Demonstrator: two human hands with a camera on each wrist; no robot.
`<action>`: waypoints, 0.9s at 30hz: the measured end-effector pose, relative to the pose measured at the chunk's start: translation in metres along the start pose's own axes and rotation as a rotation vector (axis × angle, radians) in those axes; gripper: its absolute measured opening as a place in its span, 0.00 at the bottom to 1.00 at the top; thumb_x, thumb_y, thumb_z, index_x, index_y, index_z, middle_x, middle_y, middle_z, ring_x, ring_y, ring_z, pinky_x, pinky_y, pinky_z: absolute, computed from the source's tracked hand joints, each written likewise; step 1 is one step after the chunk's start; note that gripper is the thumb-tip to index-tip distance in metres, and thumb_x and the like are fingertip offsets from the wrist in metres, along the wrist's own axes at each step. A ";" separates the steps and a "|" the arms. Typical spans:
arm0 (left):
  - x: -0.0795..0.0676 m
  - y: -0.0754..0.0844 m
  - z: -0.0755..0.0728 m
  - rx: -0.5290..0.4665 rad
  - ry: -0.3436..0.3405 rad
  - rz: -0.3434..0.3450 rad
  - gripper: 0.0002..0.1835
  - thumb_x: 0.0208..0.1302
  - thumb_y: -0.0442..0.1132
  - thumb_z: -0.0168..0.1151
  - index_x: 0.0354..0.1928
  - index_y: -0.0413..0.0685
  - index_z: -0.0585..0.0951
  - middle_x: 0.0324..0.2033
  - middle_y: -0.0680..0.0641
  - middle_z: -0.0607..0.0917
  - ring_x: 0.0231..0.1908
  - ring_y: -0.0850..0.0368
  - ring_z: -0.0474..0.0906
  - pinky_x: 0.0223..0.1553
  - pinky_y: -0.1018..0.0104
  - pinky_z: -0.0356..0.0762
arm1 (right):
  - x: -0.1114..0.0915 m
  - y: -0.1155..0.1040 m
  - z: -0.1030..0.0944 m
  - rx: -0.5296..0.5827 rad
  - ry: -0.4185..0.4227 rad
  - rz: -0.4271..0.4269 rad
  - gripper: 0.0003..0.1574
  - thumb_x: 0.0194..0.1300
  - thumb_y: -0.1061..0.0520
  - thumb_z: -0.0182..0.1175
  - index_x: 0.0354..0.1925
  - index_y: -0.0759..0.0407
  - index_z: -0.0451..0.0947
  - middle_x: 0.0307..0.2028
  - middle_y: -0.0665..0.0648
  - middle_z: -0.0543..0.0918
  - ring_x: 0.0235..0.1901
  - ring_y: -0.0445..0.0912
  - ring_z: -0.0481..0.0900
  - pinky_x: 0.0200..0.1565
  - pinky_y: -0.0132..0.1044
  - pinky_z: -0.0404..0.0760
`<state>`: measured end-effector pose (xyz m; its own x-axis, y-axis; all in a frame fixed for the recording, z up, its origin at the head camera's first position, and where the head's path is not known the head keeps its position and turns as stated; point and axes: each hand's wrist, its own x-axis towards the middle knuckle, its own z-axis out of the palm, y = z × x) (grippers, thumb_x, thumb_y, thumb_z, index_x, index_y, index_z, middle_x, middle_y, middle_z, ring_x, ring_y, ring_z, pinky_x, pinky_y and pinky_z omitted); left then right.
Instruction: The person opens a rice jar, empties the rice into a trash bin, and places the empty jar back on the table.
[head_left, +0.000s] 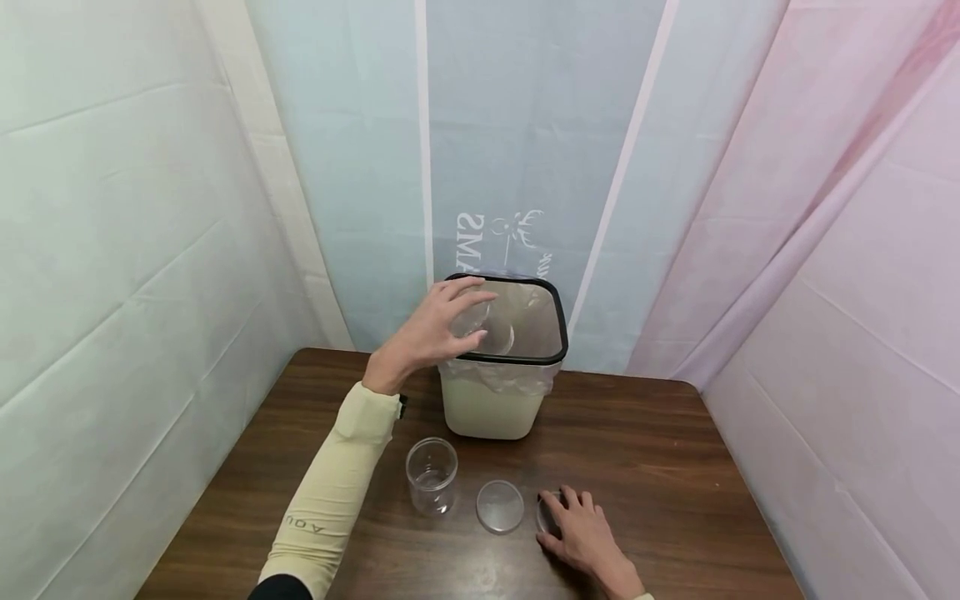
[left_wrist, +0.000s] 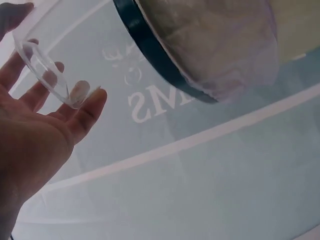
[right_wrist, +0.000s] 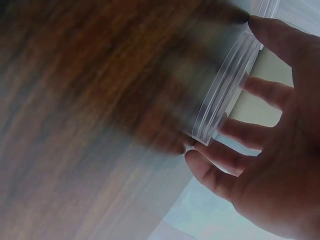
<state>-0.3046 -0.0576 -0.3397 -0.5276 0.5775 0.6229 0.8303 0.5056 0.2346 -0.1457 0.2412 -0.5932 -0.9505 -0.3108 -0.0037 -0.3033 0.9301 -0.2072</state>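
My left hand [head_left: 442, 323] is raised over the left side of a cream bin [head_left: 491, 404] and holds a clear plastic jar [head_left: 491, 329] tipped toward the opening. In the left wrist view, the fingers curve around the transparent rim of this jar [left_wrist: 47, 75]. Down on the table, my right hand [head_left: 585, 531] grips a clear round lid [right_wrist: 225, 92] by its edge, thumb on one side and fingers on the other. The hand covers much of that lid in the head view. A second clear lid [head_left: 500, 507] lies flat just left of it.
Another clear jar [head_left: 432, 477] stands upright on the dark wooden table [head_left: 645, 450], left of the loose lid. The bin has a black rim [head_left: 562, 325] and a thin plastic liner [head_left: 517, 377] folded over it. Behind stands a pale blue fabric backdrop [head_left: 540, 125].
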 end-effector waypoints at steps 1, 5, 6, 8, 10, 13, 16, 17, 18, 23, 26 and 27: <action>0.000 0.000 0.000 -0.003 0.002 0.000 0.27 0.58 0.41 0.67 0.61 0.49 0.77 0.65 0.41 0.73 0.64 0.43 0.67 0.66 0.48 0.61 | 0.000 0.000 0.000 -0.002 0.001 -0.001 0.40 0.56 0.36 0.68 0.62 0.49 0.73 0.57 0.65 0.75 0.50 0.61 0.72 0.42 0.58 0.74; -0.001 0.000 -0.003 -0.029 -0.004 -0.005 0.27 0.57 0.39 0.66 0.61 0.48 0.78 0.66 0.41 0.72 0.64 0.42 0.66 0.67 0.48 0.61 | 0.001 0.000 0.001 -0.006 -0.003 0.000 0.40 0.56 0.36 0.68 0.62 0.49 0.73 0.57 0.65 0.75 0.50 0.61 0.72 0.42 0.57 0.75; -0.001 0.000 -0.003 -0.035 -0.006 -0.009 0.27 0.57 0.39 0.66 0.61 0.48 0.77 0.66 0.41 0.72 0.65 0.42 0.65 0.67 0.48 0.61 | 0.001 0.000 0.001 -0.007 -0.002 0.000 0.40 0.56 0.36 0.68 0.62 0.49 0.73 0.57 0.65 0.75 0.50 0.61 0.72 0.41 0.57 0.75; -0.002 -0.001 -0.004 -0.045 -0.003 -0.021 0.27 0.58 0.39 0.65 0.61 0.48 0.77 0.66 0.41 0.71 0.65 0.41 0.65 0.67 0.47 0.61 | 0.001 0.000 0.000 -0.011 -0.004 0.004 0.40 0.56 0.36 0.68 0.62 0.49 0.73 0.57 0.65 0.75 0.50 0.61 0.72 0.41 0.57 0.75; -0.002 -0.002 -0.004 -0.038 0.007 -0.037 0.27 0.58 0.39 0.64 0.62 0.47 0.77 0.66 0.40 0.72 0.66 0.42 0.66 0.66 0.47 0.61 | 0.001 0.000 -0.001 -0.016 -0.003 0.005 0.39 0.56 0.36 0.68 0.62 0.49 0.74 0.57 0.65 0.75 0.50 0.61 0.72 0.41 0.57 0.75; -0.002 -0.003 -0.003 -0.015 0.039 -0.054 0.27 0.60 0.40 0.64 0.63 0.46 0.77 0.65 0.38 0.73 0.65 0.42 0.67 0.64 0.46 0.62 | 0.001 0.000 -0.001 -0.019 0.002 0.006 0.39 0.56 0.36 0.68 0.62 0.49 0.74 0.57 0.65 0.75 0.50 0.61 0.72 0.41 0.57 0.75; -0.001 -0.004 -0.002 -0.009 0.078 -0.079 0.27 0.61 0.43 0.65 0.63 0.44 0.76 0.63 0.37 0.74 0.63 0.42 0.69 0.62 0.46 0.62 | 0.001 -0.001 0.000 -0.016 0.005 0.001 0.39 0.56 0.36 0.68 0.62 0.49 0.74 0.57 0.65 0.75 0.50 0.61 0.72 0.42 0.57 0.75; -0.001 -0.004 -0.002 -0.021 0.092 -0.095 0.27 0.62 0.43 0.66 0.63 0.44 0.76 0.62 0.37 0.74 0.63 0.42 0.69 0.62 0.46 0.63 | 0.001 -0.001 0.000 -0.015 0.005 -0.001 0.39 0.56 0.36 0.68 0.62 0.49 0.74 0.57 0.65 0.75 0.50 0.61 0.72 0.42 0.57 0.75; -0.001 -0.003 -0.002 -0.039 0.105 -0.116 0.27 0.62 0.43 0.66 0.63 0.44 0.75 0.61 0.37 0.74 0.62 0.41 0.69 0.62 0.46 0.63 | 0.001 -0.001 0.000 -0.014 0.006 -0.002 0.39 0.56 0.36 0.68 0.62 0.49 0.74 0.57 0.65 0.75 0.50 0.61 0.72 0.41 0.57 0.75; -0.003 -0.003 -0.004 -0.148 0.149 -0.234 0.29 0.64 0.45 0.66 0.66 0.49 0.71 0.58 0.38 0.73 0.60 0.42 0.67 0.61 0.47 0.67 | 0.001 -0.001 0.001 -0.011 0.007 -0.003 0.39 0.56 0.36 0.68 0.62 0.49 0.74 0.57 0.65 0.75 0.50 0.61 0.72 0.41 0.57 0.75; -0.004 -0.003 -0.007 -0.207 0.145 -0.313 0.31 0.66 0.48 0.64 0.68 0.51 0.69 0.58 0.38 0.72 0.56 0.42 0.70 0.54 0.48 0.73 | 0.001 -0.001 0.000 -0.014 0.003 -0.001 0.39 0.56 0.36 0.68 0.62 0.49 0.74 0.57 0.65 0.75 0.50 0.61 0.72 0.42 0.57 0.75; -0.004 -0.003 -0.008 -0.231 0.143 -0.340 0.31 0.66 0.50 0.63 0.68 0.52 0.69 0.58 0.37 0.71 0.54 0.42 0.72 0.51 0.49 0.75 | 0.001 -0.001 0.000 -0.014 0.001 0.000 0.39 0.56 0.36 0.68 0.62 0.49 0.74 0.57 0.65 0.75 0.50 0.61 0.72 0.42 0.57 0.75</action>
<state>-0.3035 -0.0665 -0.3374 -0.7617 0.2998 0.5744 0.6402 0.4853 0.5955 -0.1460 0.2400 -0.5926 -0.9506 -0.3103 -0.0029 -0.3039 0.9328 -0.1938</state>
